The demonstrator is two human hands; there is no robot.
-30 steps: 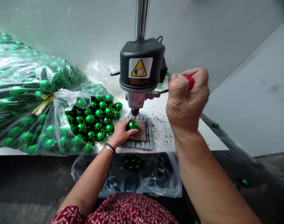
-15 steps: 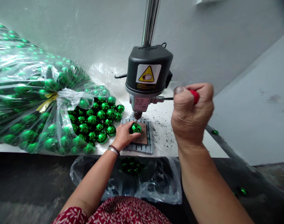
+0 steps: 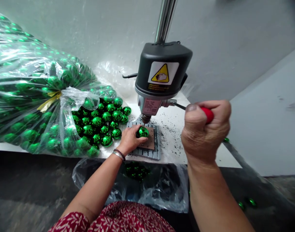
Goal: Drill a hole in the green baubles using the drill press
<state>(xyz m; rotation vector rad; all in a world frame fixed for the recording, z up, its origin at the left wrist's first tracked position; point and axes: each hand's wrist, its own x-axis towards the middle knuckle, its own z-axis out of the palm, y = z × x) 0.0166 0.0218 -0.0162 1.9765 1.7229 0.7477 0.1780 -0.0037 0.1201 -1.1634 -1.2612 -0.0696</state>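
My left hand grips a shiny green bauble between thumb and fingers. The bauble rests on a brown board that lies on the slotted grey base of a drill press. Right above it is the drill chuck, its thin bit pointing down at the bauble's top; whether it touches I cannot tell. Around the red knob of the feed lever my right hand is wrapped. The black drill press head carries a yellow warning label.
A big clear bag of green baubles lies at left, tied with yellow ribbon. Loose baubles spill beside the base. Dark shavings dot the white table. Below its front edge hangs an open plastic bag with baubles inside. Several baubles lie on the floor.
My right hand and the red knob have moved downward, and the lever slopes more. My left hand still holds the bauble in place. The whole view has shifted slightly.
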